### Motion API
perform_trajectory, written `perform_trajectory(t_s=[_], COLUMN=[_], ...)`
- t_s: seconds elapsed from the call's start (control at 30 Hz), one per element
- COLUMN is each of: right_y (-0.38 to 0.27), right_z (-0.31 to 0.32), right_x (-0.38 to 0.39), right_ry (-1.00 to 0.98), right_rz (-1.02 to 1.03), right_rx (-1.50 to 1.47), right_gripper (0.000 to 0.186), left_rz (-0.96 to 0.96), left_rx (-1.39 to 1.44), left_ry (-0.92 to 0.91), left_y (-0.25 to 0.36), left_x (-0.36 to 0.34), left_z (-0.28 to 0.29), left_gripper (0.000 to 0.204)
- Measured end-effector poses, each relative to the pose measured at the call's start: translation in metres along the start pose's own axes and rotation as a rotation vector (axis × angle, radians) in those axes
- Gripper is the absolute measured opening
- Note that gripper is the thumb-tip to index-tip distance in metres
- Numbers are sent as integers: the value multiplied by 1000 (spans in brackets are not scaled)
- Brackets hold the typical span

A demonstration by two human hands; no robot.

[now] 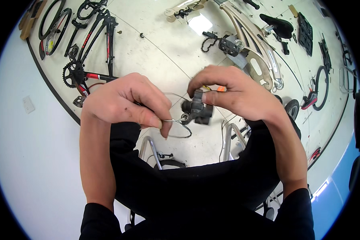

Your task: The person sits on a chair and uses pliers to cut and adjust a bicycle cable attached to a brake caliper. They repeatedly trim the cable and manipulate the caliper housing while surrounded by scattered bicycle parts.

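My left hand [126,98] pinches a thin metal cable [186,136] between thumb and fingers; the cable bends in a loop below the fingertips. My right hand [238,92] grips a small black bicycle part [197,108] from above, with the thumb pressed against its side. A bolt or ring-shaped fitting shows at the part's left edge, where the cable reaches it. Its exact kind I cannot make out. Both hands are held over my lap, close together, and my right fingers hide some of the part. Something orange shows just behind the right thumb.
A black-and-red bicycle frame [94,46] lies on the floor at left, near wheels [59,32]. A beige frame [248,30], a pedal [228,47] and a saddle [277,26] lie ahead. Black tool trays [305,34] are at right. Metal tube legs [150,150] stand below my hands.
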State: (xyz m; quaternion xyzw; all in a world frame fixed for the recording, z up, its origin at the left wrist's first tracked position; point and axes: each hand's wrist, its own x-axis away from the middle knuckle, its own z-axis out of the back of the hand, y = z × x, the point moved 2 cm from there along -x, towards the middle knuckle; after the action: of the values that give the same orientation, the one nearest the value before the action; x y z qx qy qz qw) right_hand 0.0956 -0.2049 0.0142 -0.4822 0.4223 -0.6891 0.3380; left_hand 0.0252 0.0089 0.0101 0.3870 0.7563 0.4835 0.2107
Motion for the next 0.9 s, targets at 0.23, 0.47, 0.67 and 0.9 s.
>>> perform_trajectory(t_s=[0.23, 0.47, 0.67, 0.9], right_y=[15, 4, -1, 2], right_z=[-20, -31, -28, -27], right_x=[-9, -5, -4, -6], right_ry=[520, 510, 752, 753], right_rz=[57, 149, 360, 514], right_rx=[-37, -131, 497, 642], right_gripper=[37, 66, 71, 54], left_rz=[90, 117, 217, 232], left_rx=[63, 76, 53, 49], left_ry=[437, 537, 422, 524], left_y=[-5, 0, -2, 3], left_x=[-4, -5, 0, 3], left_z=[-4, -6, -2, -3], left_gripper=[32, 33, 29, 30])
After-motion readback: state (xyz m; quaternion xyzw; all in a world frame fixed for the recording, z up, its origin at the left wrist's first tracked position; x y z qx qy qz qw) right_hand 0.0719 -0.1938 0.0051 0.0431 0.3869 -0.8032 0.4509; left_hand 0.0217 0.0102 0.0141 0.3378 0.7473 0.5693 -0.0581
